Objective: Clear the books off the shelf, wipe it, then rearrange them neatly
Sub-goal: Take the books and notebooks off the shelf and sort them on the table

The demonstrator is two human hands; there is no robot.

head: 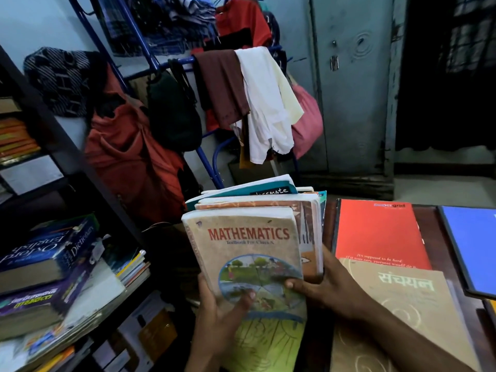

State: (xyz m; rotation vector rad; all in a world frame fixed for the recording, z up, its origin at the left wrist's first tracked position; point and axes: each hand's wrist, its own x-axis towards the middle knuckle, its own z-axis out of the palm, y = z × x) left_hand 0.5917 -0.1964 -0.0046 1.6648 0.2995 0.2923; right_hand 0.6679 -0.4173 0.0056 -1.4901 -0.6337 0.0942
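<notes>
Item: stack of books (257,210), mixed sizes, held upright between both hands above the left edge of the table (440,237), front cover a Mathematics textbook (249,253). Left hand (222,312): grasping the stack at its lower left, thumb laid across the cover picture, fingers hidden behind. Right hand (322,288): grasping the stack at its lower right edge, thumb on the cover, fingers curled round the back books. Position: the stack stands up from both hands, its loose top edges fanned and uneven, well apart from the shelf (67,162) at left. Step in hand, as judged: carrying a cleared batch from shelf to table, clearing part only partly done, since a dictionary (45,251) and other volumes lie on the shelf boards. Handling note: squeeze from both sides and support the bottom edge, as the thinner notebooks behind could slip out; lower the stack flat onto bare table. Adjacent on table: red notebook (378,232), tan Hindi book (402,304) overlapping its near end, blue folder (472,245) at the right edge. Behind: clothes rack (241,89), grey cupboard (354,89).
</notes>
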